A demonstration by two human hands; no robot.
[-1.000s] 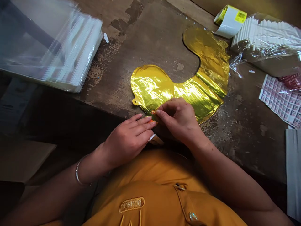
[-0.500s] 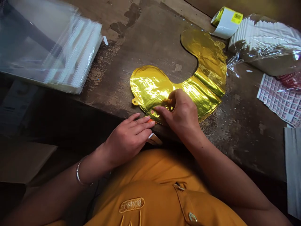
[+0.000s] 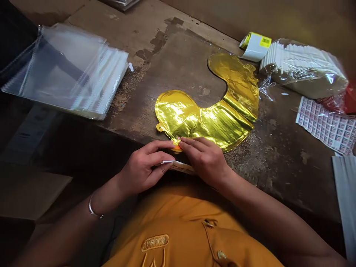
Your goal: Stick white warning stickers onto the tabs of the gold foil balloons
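R hand (image 3: 205,159) slid back to gold balloon (image 3: 211,118) edge, fingers flat; L hand (image 3: 140,168) pinches half-hidden white strip (image 3: 180,166).

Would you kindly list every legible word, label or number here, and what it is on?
Nothing reads clearly.
Embroidered badge on the orange shirt: upside down, blurred.
Yellow barcode label on the white roll: digits too small.
Sheet of small red-and-white stickers: too small.
Small orange sticker between the left hand and right hand: too small.
White strip in the left hand: no print visible.
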